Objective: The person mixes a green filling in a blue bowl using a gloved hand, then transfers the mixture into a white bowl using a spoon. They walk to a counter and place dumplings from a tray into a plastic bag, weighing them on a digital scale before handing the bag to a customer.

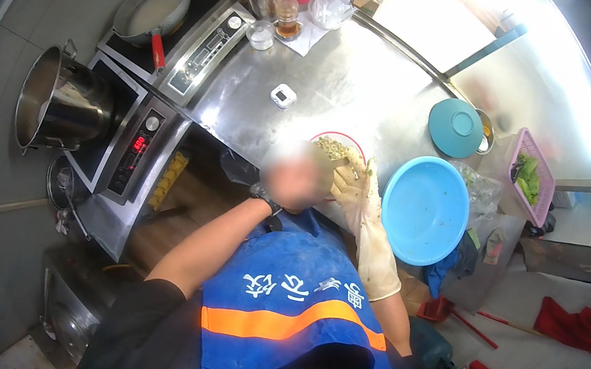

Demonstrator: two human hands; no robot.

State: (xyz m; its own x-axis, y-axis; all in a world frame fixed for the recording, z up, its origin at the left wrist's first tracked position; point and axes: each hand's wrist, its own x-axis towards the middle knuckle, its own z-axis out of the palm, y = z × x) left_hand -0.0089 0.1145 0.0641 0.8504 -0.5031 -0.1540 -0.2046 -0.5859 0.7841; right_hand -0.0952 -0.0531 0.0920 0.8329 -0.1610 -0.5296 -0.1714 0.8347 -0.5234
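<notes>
A blurred patch covers my left hand [297, 176]; its fingers and anything in them are hidden. A dark watch [265, 197] sits on that wrist. My right hand [356, 183] wears a long cream rubber glove with bits of food stuck to it. Its fingers are spread over the right side of a red-rimmed bowl [364, 150] and partly hide it. Chopped filling [330, 146] shows in the bowl. A small dark piece [340, 163] lies by the gloved fingers; what it is cannot be told. A light blue basin [426, 210] stands right of the glove.
A white digital timer [283, 96] lies on the steel counter [344, 74]. Left are two induction cookers, bearing a red-handled pan [152, 11] and a tall steel pot [67, 103]. A teal bowl [455, 128] and a pink basket of leaves [531, 178] stand right. Bottles and cups line the back.
</notes>
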